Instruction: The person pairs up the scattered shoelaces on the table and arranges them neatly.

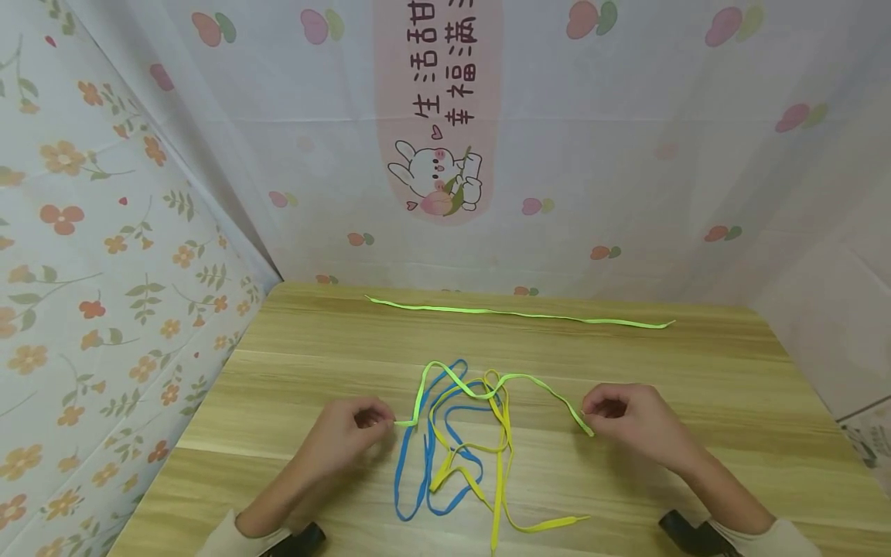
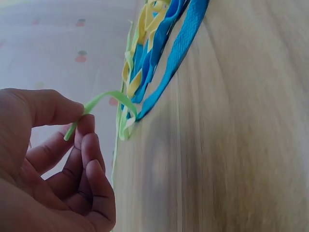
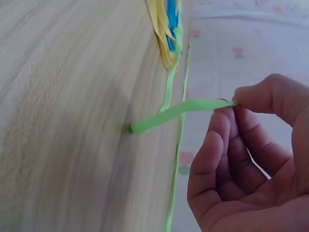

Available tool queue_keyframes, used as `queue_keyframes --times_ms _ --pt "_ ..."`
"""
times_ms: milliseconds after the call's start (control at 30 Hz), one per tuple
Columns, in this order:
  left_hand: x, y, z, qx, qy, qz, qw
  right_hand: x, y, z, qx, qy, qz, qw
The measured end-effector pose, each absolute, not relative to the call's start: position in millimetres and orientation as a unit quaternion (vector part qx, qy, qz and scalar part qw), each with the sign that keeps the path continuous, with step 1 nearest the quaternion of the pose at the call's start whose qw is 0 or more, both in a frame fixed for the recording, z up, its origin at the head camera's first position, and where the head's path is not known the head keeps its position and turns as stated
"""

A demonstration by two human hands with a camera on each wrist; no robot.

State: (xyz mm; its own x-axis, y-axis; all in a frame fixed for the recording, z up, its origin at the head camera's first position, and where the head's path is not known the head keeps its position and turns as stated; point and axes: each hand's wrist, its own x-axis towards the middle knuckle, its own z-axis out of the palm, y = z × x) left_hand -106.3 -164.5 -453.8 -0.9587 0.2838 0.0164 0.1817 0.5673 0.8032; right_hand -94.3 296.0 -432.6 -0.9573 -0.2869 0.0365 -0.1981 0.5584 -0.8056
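A light green shoelace (image 1: 527,377) lies in a wavy line across the tangle, one end at each hand. Between thumb and index finger, my left hand (image 1: 351,428) pinches its left end; the tip pokes out past the thumb in the left wrist view. At the other side my right hand (image 1: 643,424) pinches the lace's right end, which (image 3: 183,108) rises off the wood in the right wrist view. Under the green lace, a blue shoelace (image 1: 400,472) and a yellow shoelace (image 1: 498,480) lie loosely looped and crossing each other.
Another green shoelace (image 1: 480,311) is stretched nearly straight along the back of the wooden table (image 1: 278,371). Behind the table hangs a printed white curtain (image 1: 592,155), and a flowered cloth (image 1: 104,271) hangs at the left. Black wrist straps show at both sleeves.
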Motion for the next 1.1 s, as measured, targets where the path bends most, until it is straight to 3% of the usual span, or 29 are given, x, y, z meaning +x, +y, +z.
queue_keyframes --times_ms 367,1100 --pt "-121.9 -174.9 -450.2 0.084 0.859 0.501 0.065 -94.6 319.0 -432.6 -0.073 0.84 -0.532 0.073" --pt "-141.5 -186.1 -444.8 0.032 0.816 0.576 0.043 -93.9 345.0 -427.8 -0.034 0.776 -0.628 0.049"
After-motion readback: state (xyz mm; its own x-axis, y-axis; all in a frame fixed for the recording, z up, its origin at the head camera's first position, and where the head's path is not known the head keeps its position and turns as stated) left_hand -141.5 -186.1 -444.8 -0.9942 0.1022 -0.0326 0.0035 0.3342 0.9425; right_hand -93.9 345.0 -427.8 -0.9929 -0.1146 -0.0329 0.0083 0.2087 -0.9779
